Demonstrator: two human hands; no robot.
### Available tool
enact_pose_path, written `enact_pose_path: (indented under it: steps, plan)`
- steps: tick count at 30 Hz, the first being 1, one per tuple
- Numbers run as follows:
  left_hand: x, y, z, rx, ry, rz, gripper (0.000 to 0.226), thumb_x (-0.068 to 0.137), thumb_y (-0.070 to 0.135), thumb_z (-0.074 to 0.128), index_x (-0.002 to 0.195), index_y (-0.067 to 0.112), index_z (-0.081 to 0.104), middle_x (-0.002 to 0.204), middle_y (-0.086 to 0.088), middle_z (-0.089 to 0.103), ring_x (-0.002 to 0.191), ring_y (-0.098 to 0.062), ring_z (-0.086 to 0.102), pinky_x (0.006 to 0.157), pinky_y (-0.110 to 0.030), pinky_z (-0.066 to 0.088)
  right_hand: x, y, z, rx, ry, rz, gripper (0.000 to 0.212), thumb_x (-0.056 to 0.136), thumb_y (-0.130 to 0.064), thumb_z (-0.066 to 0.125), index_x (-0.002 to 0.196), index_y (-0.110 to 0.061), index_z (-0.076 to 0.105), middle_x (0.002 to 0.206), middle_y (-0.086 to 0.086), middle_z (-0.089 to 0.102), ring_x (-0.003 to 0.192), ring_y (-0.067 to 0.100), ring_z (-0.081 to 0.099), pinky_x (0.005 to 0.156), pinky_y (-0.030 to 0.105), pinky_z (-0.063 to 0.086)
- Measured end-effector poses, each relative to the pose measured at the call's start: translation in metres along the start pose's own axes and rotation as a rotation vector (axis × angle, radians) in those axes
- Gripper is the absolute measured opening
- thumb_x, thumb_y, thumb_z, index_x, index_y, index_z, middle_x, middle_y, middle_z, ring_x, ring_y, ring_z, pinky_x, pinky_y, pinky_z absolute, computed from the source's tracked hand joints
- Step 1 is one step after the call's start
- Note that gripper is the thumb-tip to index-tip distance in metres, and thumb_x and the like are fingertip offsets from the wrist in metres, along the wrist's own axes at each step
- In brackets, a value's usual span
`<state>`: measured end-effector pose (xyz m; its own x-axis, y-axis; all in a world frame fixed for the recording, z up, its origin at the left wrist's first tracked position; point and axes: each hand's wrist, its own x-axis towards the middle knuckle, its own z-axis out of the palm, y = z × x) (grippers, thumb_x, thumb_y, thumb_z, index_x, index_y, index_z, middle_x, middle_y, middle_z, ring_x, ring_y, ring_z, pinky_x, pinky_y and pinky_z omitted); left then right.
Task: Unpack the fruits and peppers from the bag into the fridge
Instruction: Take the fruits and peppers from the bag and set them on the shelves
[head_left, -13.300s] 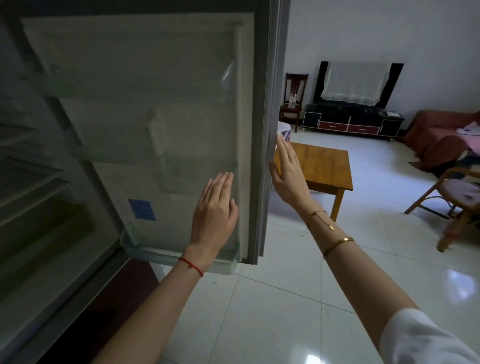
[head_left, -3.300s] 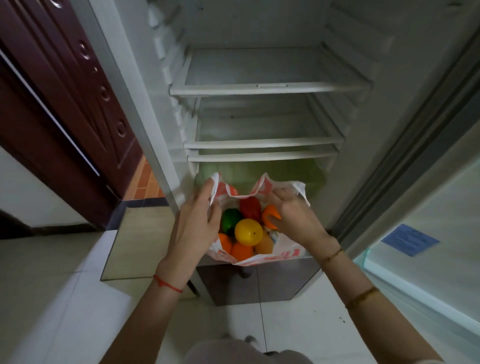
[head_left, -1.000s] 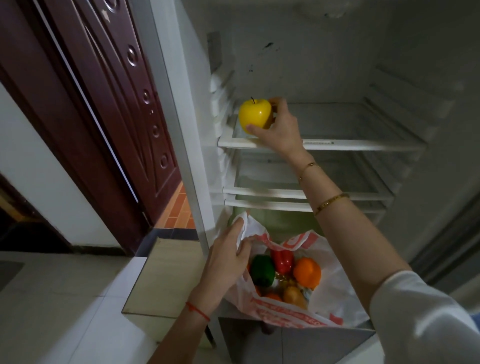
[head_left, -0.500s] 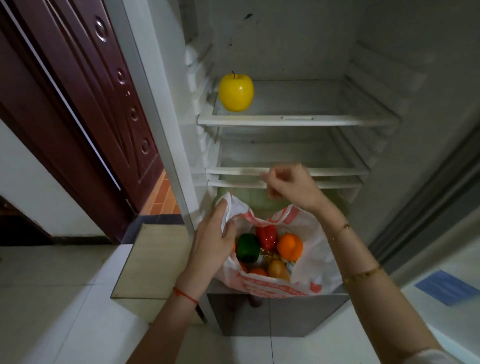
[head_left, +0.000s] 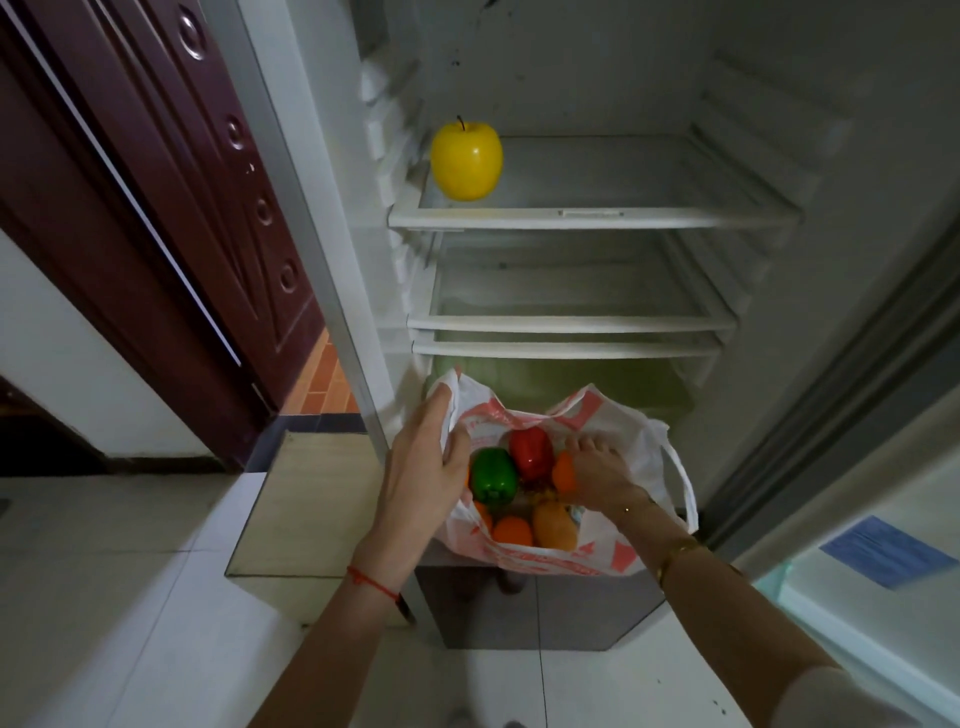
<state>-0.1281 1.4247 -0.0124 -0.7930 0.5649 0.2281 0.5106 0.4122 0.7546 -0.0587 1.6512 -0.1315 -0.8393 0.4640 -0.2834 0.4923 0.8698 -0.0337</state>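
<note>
Step in hand: second pick from the bag (head_left: 613, 558); one item shelved, most of the task left.

Right hand (head_left: 597, 475): down inside the bag mouth, fingers spread and curled over the orange fruit (head_left: 563, 473). Contact looks made on its top; whether the fingers have closed enough to lift, I cannot tell.

Left hand (head_left: 423, 470): clamped on the bag's left rim, thumb inside, fingers outside, holding the mouth open. Not free for picking.

Nearer hand: right, already on the load; left is just beside the green pepper (head_left: 493, 475) but occupied.

Red pepper (head_left: 531, 452): immediately left of the right fingertips, touching or nearly touching the orange fruit.

Green pepper, relative to right hand: further left, past the red pepper, against the left thumb.

Lower layer: a second orange fruit (head_left: 513, 531) and a tan, potato-like item (head_left: 555, 525), toward the wrist side and beneath the palm.

Long axis: both peppers stand roughly stem-up, tilted; the orange fruit is round, no preferred axis.

Yellow apple (head_left: 466, 158): on the top shelf (head_left: 592, 217), left end, up and away from both hands, well apart.

Free shelf space: to the right of the apple, so above and ahead of the right hand.

Judgement: lift should go straight up out of the mouth, then forward; neighbours may get dragged along.
</note>
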Motion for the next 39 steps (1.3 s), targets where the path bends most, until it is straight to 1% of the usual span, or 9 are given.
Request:
enact_pose_path:
  steps: [4, 9, 11, 17, 20, 22, 26, 31, 39]
  plan:
    - [0.0, 0.004, 0.001, -0.036, -0.015, -0.028, 0.051, 0.1, 0.016, 0.045, 0.149, 0.028, 0.031, 0.112, -0.023, 0.059, 0.068, -0.012, 0.055, 0.063, -0.016, 0.05, 0.006, 0.004, 0.004, 0.086, 0.031, 0.017, 0.067, 0.091, -0.03, 0.059, 0.147, -0.01, 0.029, 0.146, 0.013, 0.041, 0.135, 0.028, 0.04, 0.113, 0.036, 0.031]
    - [0.004, 0.007, 0.001, -0.049, -0.03, -0.038, 0.048, 0.101, 0.015, 0.045, 0.147, 0.023, 0.035, 0.089, 0.001, 0.055, 0.063, 0.007, 0.059, 0.046, -0.007, 0.042, -0.006, 0.004, -0.025, 0.476, 0.069, -0.08, 0.088, 0.066, -0.039, 0.081, 0.141, -0.029, 0.035, 0.129, 0.003, 0.055, 0.12, 0.023, 0.053, 0.103, 0.034, 0.044]
    - [0.006, 0.009, 0.001, -0.051, -0.034, -0.047, 0.049, 0.1, 0.015, 0.046, 0.148, 0.022, 0.034, 0.079, 0.008, 0.047, 0.061, 0.012, 0.057, 0.046, -0.006, 0.041, -0.017, 0.002, -0.046, 0.553, 0.143, -0.111, 0.078, 0.058, -0.057, 0.079, 0.125, -0.038, 0.045, 0.116, -0.007, 0.056, 0.108, 0.016, 0.057, 0.093, 0.036, 0.051]
    - [0.015, 0.009, 0.001, -0.09, -0.065, -0.062, 0.057, 0.101, 0.016, 0.044, 0.152, 0.035, 0.025, 0.089, -0.002, 0.059, 0.054, 0.006, 0.058, 0.042, -0.008, 0.041, -0.055, -0.013, -0.129, 0.942, 0.194, -0.267, 0.066, 0.075, -0.034, 0.082, 0.13, -0.024, 0.047, 0.124, -0.004, 0.055, 0.11, 0.016, 0.058, 0.086, 0.028, 0.054]
    - [0.02, 0.011, 0.002, -0.078, -0.052, -0.081, 0.056, 0.102, 0.018, 0.044, 0.153, 0.031, 0.025, 0.131, -0.006, 0.058, 0.07, 0.002, 0.06, 0.052, 0.002, 0.04, -0.063, -0.016, -0.172, 1.058, 0.359, -0.339, 0.066, 0.077, -0.029, 0.08, 0.133, -0.022, 0.046, 0.129, -0.002, 0.052, 0.111, 0.013, 0.057, 0.088, 0.026, 0.053]
    - [0.024, 0.011, 0.004, -0.079, -0.054, -0.071, 0.057, 0.102, 0.019, 0.044, 0.153, 0.033, 0.024, 0.145, 0.001, 0.048, 0.072, 0.01, 0.05, 0.057, 0.006, 0.037, -0.055, -0.015, -0.197, 1.1, 0.551, -0.338, 0.066, 0.077, -0.027, 0.081, 0.133, -0.02, 0.047, 0.13, -0.002, 0.052, 0.11, 0.011, 0.057, 0.09, 0.024, 0.052]
    - [0.029, 0.01, 0.007, -0.072, -0.06, -0.073, 0.059, 0.102, 0.019, 0.044, 0.152, 0.039, 0.022, 0.134, 0.0, 0.054, 0.063, 0.008, 0.049, 0.052, 0.001, 0.042, -0.025, -0.016, -0.24, 1.083, 0.817, -0.313, 0.069, 0.076, -0.029, 0.082, 0.132, -0.015, 0.045, 0.128, -0.001, 0.051, 0.109, 0.013, 0.057, 0.087, 0.022, 0.052]
    - [0.035, 0.013, 0.008, -0.087, -0.082, -0.089, 0.06, 0.102, 0.018, 0.045, 0.153, 0.037, 0.021, 0.146, -0.001, 0.046, 0.061, 0.016, 0.053, 0.051, 0.003, 0.04, 0.019, -0.024, -0.276, 0.924, 0.859, -0.291, 0.074, 0.073, -0.031, 0.082, 0.132, -0.01, 0.042, 0.134, 0.006, 0.05, 0.118, 0.02, 0.052, 0.092, 0.03, 0.049]
    - [0.037, 0.016, 0.008, -0.101, -0.096, -0.101, 0.061, 0.102, 0.02, 0.045, 0.151, 0.045, 0.018, 0.118, 0.002, 0.053, 0.06, 0.016, 0.058, 0.045, -0.004, 0.042, 0.062, -0.032, -0.286, 0.877, 0.8, -0.22, 0.076, 0.077, -0.031, 0.08, 0.137, -0.009, 0.039, 0.141, 0.01, 0.046, 0.125, 0.026, 0.048, 0.095, 0.031, 0.045]
